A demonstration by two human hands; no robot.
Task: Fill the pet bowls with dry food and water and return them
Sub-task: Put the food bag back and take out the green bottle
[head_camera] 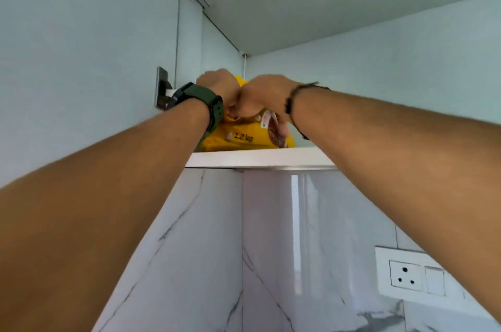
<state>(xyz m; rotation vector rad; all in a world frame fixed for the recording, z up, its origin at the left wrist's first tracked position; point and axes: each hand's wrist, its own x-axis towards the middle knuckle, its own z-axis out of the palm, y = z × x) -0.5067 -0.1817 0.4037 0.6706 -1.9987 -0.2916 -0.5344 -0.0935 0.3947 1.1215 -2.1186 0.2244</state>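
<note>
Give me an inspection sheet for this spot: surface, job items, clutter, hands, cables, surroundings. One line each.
Surface: white cabinet shelf, high up and seen from below; only its front edge shows.
Job's things: yellow pet food bag on the shelf, marked 12 kg; no bowls in view.
Clutter: nothing seen.
Hands: left hand and right hand both closed on the top of the bag, knuckles together; green watch on the left wrist, bead bracelet on the right.
Cables: nothing seen.
Surroundings: open cabinet door at left with its handle, marble-look wall tiles below, wall socket at lower right.
</note>
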